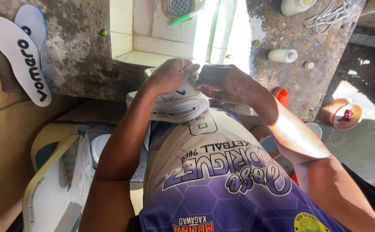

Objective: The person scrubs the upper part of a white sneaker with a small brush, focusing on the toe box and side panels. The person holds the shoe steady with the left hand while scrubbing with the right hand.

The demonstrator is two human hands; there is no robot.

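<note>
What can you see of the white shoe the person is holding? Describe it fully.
The shoe is a white sports shoe with a thick, ridged sole and a small dark mark on its side. It lies sideways against the person's shirt, at the edge of the concrete counter. The left hand grips its upper; the right hand touches it alongside.

Both arms are raised in front of the torso, elbows bent, forearms converging toward the near edge of the counter. The left forearm runs up and slightly inward; its wrist is flexed. The left hand [170,77] is knuckles-up, fingers curled downward and closed in a grasp, wet spots showing on the skin. The right forearm slants in from the lower right, partly sunlit. The right hand [224,83] sits just beside the left, fingers [204,88] bent and pinched inward toward it. The two hands are nearly touching at the fingertips.
</note>
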